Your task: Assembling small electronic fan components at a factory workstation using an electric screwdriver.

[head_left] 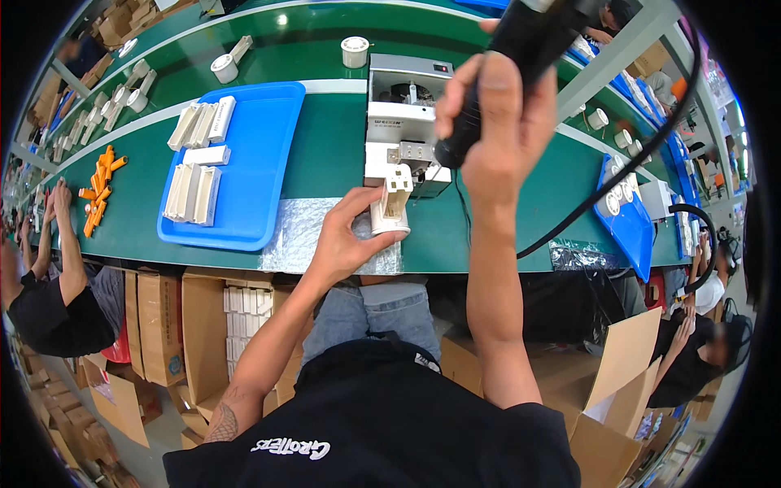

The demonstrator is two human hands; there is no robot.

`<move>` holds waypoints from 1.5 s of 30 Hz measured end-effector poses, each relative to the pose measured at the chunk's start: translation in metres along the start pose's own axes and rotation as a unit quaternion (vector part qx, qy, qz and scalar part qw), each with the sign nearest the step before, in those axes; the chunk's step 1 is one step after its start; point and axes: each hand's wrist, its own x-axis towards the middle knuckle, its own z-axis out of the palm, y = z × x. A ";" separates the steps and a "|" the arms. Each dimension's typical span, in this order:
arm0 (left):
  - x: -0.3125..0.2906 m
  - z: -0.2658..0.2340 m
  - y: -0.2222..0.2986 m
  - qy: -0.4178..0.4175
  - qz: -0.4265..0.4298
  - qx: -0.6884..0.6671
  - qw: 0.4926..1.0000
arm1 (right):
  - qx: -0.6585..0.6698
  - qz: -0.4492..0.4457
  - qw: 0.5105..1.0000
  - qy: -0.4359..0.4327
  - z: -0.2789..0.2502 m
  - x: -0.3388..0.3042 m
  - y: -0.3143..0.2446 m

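My left hand point(345, 237) is closed round the white plastic housing point(396, 200), which has a round base and an upright part with small holes on top. It is at the near side of the screw feeder point(402, 128), a grey and white box with a dark opening. My right hand point(511, 122) is wrapped round a black electric screwdriver point(521, 50). The driver's lower end points down and left, above and to the right of the housing, beside the feeder. Its tip is hard to make out.
A blue tray point(270, 175) with several white rectangular housings lies at left. Farther left are orange parts point(99, 189). Round white parts point(355, 52) stand on the green belt behind. A black cable point(610, 183) crosses the right side, near another blue tray point(638, 236). Co-workers sit on both sides.
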 end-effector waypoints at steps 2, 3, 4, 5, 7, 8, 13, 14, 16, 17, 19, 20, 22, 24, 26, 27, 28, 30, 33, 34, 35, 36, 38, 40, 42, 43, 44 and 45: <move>0.001 -0.001 0.004 0.001 0.001 0.015 1.000 | -0.009 -0.020 1.000 0.002 -0.006 -0.003 -0.013; 0.001 -0.002 0.005 0.000 0.006 0.030 1.000 | -0.012 -0.030 0.999 0.002 -0.007 -0.004 -0.017; 0.001 -0.002 0.005 0.000 0.004 0.030 1.000 | 0.112 -0.027 0.993 0.023 -0.006 -0.006 -0.019; 0.001 -0.001 0.004 0.002 0.003 0.030 1.000 | 0.112 -0.026 0.993 0.023 -0.006 -0.006 -0.023; 0.001 -0.001 0.004 0.004 0.001 0.030 1.000 | 0.080 -0.031 0.996 -0.028 -0.005 -0.008 -0.036; 0.001 -0.001 0.004 0.005 0.006 0.036 0.999 | 0.052 -0.014 0.998 -0.014 0.000 -0.012 -0.041; 0.001 -0.001 0.008 0.005 0.002 0.046 0.999 | -0.014 -0.004 0.999 -0.038 0.010 -0.019 -0.037; 0.002 -0.001 0.008 0.003 0.007 0.044 0.999 | 0.019 -0.028 0.999 -0.040 0.009 -0.019 -0.027; 0.002 0.000 0.009 0.002 0.012 0.043 0.999 | 0.049 -0.059 0.996 -0.046 0.008 -0.020 -0.017; 0.001 0.000 0.008 0.004 0.010 0.043 0.999 | 0.051 -0.058 0.996 -0.046 0.009 -0.021 -0.016; 0.001 -0.001 0.007 0.006 0.009 0.043 0.999 | 0.045 -0.055 0.997 -0.034 0.010 -0.021 -0.014; 0.001 0.000 0.007 0.005 0.009 0.040 0.999 | 0.045 -0.055 0.997 -0.034 0.010 -0.020 -0.015; 0.001 0.000 0.006 0.005 0.008 0.037 0.999 | 0.043 -0.047 0.997 -0.034 0.010 -0.019 -0.017; 0.000 0.000 0.007 0.004 0.001 0.030 1.000 | 0.046 -0.047 0.997 -0.032 0.010 -0.018 -0.017; 0.001 -0.001 0.007 0.004 0.005 0.032 0.999 | 0.048 -0.048 0.997 -0.030 0.010 -0.017 -0.016; 0.001 -0.001 0.007 0.004 0.008 0.035 0.999 | 0.052 -0.048 0.997 -0.034 0.009 -0.017 -0.015; 0.001 -0.001 0.007 0.004 0.008 0.035 0.999 | 0.057 -0.049 0.996 -0.037 0.009 -0.017 -0.014; 0.001 0.000 0.007 0.003 -0.001 0.032 0.999 | 0.054 -0.051 0.997 -0.037 0.009 -0.017 -0.014; 0.000 -0.001 0.006 0.002 0.007 0.039 0.999 | 0.034 -0.060 0.997 -0.047 0.008 -0.017 -0.012; 0.000 -0.001 0.006 0.001 0.007 0.039 0.999 | 0.016 -0.066 0.996 -0.056 0.007 -0.017 -0.012; 0.000 -0.001 0.007 0.002 0.005 0.038 0.999 | 0.016 -0.066 0.996 -0.056 0.008 -0.017 -0.012; 0.000 -0.001 0.007 0.002 0.004 0.037 0.999 | 0.023 -0.059 0.997 -0.048 0.009 -0.017 -0.012; 0.001 0.000 0.007 0.001 0.008 0.035 0.999 | 0.027 -0.053 0.997 -0.040 0.011 -0.017 -0.014; 0.000 0.000 0.006 0.003 0.012 0.035 0.999 | 0.031 -0.038 0.998 -0.042 0.012 -0.018 -0.014; -0.001 0.000 0.005 0.011 0.022 0.022 0.999 | 0.017 -0.030 0.999 -0.037 0.018 -0.022 -0.013; -0.001 0.001 0.005 0.010 0.022 0.022 0.999 | -0.003 -0.023 0.999 -0.029 0.019 -0.023 -0.014; 0.000 0.001 0.004 0.007 0.024 0.023 0.999 | -0.021 -0.026 0.999 -0.034 0.018 -0.023 -0.013; 0.001 0.001 0.004 0.004 0.027 0.024 0.999 | -0.021 -0.026 0.999 -0.034 0.018 -0.024 -0.013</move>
